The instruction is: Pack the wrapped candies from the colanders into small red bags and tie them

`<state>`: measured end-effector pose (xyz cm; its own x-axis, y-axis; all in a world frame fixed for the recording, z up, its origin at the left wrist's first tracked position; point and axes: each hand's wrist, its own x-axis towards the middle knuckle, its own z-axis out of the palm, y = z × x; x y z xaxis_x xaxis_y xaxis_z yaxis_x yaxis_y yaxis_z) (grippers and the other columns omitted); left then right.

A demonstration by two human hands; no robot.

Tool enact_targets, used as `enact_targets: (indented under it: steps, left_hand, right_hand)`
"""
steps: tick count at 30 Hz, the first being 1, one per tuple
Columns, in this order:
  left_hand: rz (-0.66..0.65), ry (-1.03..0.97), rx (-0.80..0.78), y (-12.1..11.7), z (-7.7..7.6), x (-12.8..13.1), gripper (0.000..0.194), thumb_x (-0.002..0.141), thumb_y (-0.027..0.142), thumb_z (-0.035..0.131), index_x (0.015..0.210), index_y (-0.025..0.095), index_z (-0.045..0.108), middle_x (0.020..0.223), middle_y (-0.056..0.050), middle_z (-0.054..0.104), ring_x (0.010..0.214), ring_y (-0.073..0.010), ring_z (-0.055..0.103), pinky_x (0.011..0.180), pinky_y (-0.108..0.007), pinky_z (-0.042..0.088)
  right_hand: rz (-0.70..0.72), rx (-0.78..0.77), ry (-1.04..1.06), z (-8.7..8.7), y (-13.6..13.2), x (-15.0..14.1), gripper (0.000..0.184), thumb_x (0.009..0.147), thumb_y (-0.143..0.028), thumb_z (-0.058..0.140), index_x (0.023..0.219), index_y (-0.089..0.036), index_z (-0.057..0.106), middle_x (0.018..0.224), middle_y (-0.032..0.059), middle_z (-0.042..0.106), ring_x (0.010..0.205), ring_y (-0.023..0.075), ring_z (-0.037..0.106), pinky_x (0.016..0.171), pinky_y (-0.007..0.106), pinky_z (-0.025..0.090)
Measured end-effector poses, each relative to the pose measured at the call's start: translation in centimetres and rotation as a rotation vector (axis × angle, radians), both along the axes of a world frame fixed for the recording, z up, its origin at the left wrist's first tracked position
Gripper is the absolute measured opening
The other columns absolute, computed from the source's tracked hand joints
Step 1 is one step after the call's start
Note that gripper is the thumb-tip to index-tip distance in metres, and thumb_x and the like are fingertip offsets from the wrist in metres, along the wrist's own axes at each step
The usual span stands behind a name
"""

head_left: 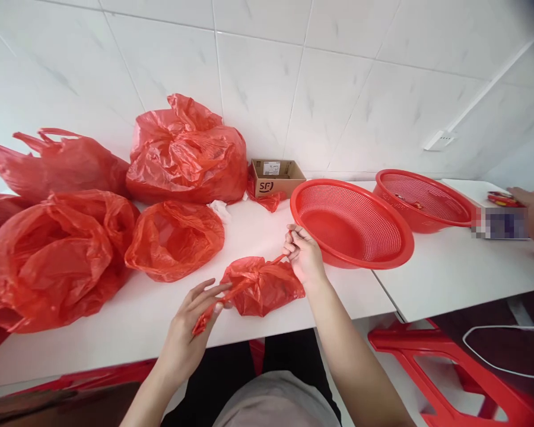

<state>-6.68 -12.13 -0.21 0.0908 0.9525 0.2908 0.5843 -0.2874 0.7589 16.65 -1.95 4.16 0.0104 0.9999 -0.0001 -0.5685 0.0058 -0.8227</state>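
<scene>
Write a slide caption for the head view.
Left hand and right hand hold a small red plastic bag by its twisted ends near a perforated red basket.

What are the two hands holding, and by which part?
A small red bag, by its two twisted ends: the left hand grips one, the right hand the other.

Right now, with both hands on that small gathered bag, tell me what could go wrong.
The thin red plastic bag might tear, since the left hand and right hand hold its twisted ends out to opposite sides. It also lies near the front edge of the white table, so a tug toward the person could drag it off. The right hand is close to the red plastic colander, and might knock its rim.
</scene>
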Motion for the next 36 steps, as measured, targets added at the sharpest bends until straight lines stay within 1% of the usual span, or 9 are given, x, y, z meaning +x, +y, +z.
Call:
enact_targets:
  steps: [6, 12, 18, 21, 24, 26, 28, 31, 36]
  left_hand:
    - [-0.228, -0.200, -0.213, -1.1, 2.7, -0.3, 0.031, 0.097, 0.040, 0.046, 0.089, 0.028, 0.073, 0.149, -0.001, 0.050, 0.148, -0.0302, 0.024, 0.118, -0.055, 0.024]
    - [-0.237, -0.782, -0.349, 3.0, 4.9, 3.2, 0.037, 0.096, 0.048, 0.047, 0.104, 0.021, 0.071, 0.109, -0.009, 0.072, 0.119, -0.0274, 0.060, 0.106, -0.044, 0.043]
    - [-0.320, -0.762, -0.460, 4.4, 6.3, 6.0, 0.025, 0.077, 0.042, 0.076, 0.080, 0.017, 0.074, 0.079, -0.006, 0.073, 0.079, -0.0216, 0.068, 0.077, -0.033, 0.054]
    - [-0.194, -0.803, -0.374, 4.6, 6.0, 6.1, 0.034, 0.076, 0.043, 0.077, 0.057, 0.017, 0.064, 0.063, -0.002, 0.066, 0.066, -0.0155, 0.061, 0.069, -0.026, 0.050]
    - [-0.118, -0.839, -0.305, 4.9, 5.4, 5.9, 0.039, 0.081, 0.044, 0.072, 0.055, 0.017, 0.060, 0.072, -0.002, 0.068, 0.074, -0.0138, 0.061, 0.072, -0.022, 0.048]
    - [-0.117, -0.844, -0.284, 4.8, 5.4, 6.1, 0.038, 0.082, 0.045, 0.070, 0.058, 0.017, 0.062, 0.080, -0.003, 0.070, 0.077, -0.0140, 0.061, 0.071, -0.022, 0.047]
    - [-0.157, -0.821, -0.287, 4.4, 5.7, 6.5, 0.035, 0.083, 0.045, 0.070, 0.062, 0.017, 0.066, 0.079, -0.004, 0.071, 0.074, -0.0142, 0.062, 0.067, -0.023, 0.047]
    - [-0.248, -0.769, -0.293, 3.8, 6.2, 7.1, 0.028, 0.082, 0.042, 0.072, 0.071, 0.016, 0.073, 0.075, -0.005, 0.071, 0.073, -0.0167, 0.063, 0.069, -0.025, 0.049]
    - [-0.244, -0.740, -0.110, 3.8, 6.4, 6.2, 0.022, 0.091, 0.037, 0.063, 0.084, 0.021, 0.076, 0.074, -0.001, 0.070, 0.077, -0.0148, 0.063, 0.077, -0.024, 0.048]
  right_hand:
    - [-0.055, 0.012, -0.059, -1.3, 0.8, -0.3, 0.008, 0.078, -0.023, 0.063, 0.086, -0.020, 0.062, 0.067, -0.0058, 0.051, 0.048, 0.0036, 0.038, 0.048, 0.019, 0.035]
    - [0.201, 0.306, -0.340, 4.2, -1.4, -2.2, 0.013, 0.093, -0.031, 0.055, 0.099, -0.023, 0.063, 0.082, -0.0012, 0.066, 0.066, 0.0099, 0.063, 0.067, 0.026, 0.051]
    - [0.467, 0.589, -0.653, 7.7, -1.3, -4.0, 0.020, 0.096, -0.023, 0.050, 0.110, -0.025, 0.063, 0.100, 0.0018, 0.070, 0.098, 0.0158, 0.069, 0.095, 0.036, 0.051]
    - [0.185, 0.602, -0.684, 6.9, -1.4, -3.5, 0.032, 0.095, -0.029, 0.053, 0.127, -0.029, 0.054, 0.131, 0.0045, 0.061, 0.120, 0.0178, 0.061, 0.107, 0.040, 0.043]
    - [-0.098, 0.488, -0.720, 5.0, -2.5, -1.8, 0.073, 0.086, -0.038, 0.068, 0.148, -0.034, 0.030, 0.157, 0.0064, 0.033, 0.146, 0.0232, 0.031, 0.119, 0.048, 0.027]
    - [0.014, 0.378, -0.781, 3.2, -3.5, -0.7, 0.098, 0.077, -0.039, 0.077, 0.154, -0.035, 0.017, 0.161, 0.0075, 0.024, 0.149, 0.0265, 0.023, 0.119, 0.052, 0.025]
    - [0.268, 0.311, -0.814, 1.2, -4.4, -0.2, 0.107, 0.072, -0.036, 0.081, 0.155, -0.035, 0.013, 0.156, 0.0094, 0.035, 0.144, 0.0277, 0.034, 0.114, 0.052, 0.033]
    - [0.431, 0.301, -0.829, -1.1, -4.9, -0.5, 0.091, 0.075, -0.027, 0.077, 0.151, -0.032, 0.028, 0.130, 0.0070, 0.061, 0.123, 0.0252, 0.057, 0.101, 0.044, 0.047]
    - [0.499, 0.343, -1.094, -1.6, -3.9, -0.2, 0.025, 0.081, -0.018, 0.061, 0.104, -0.025, 0.067, 0.090, -0.0004, 0.068, 0.087, 0.0191, 0.063, 0.082, 0.034, 0.048]
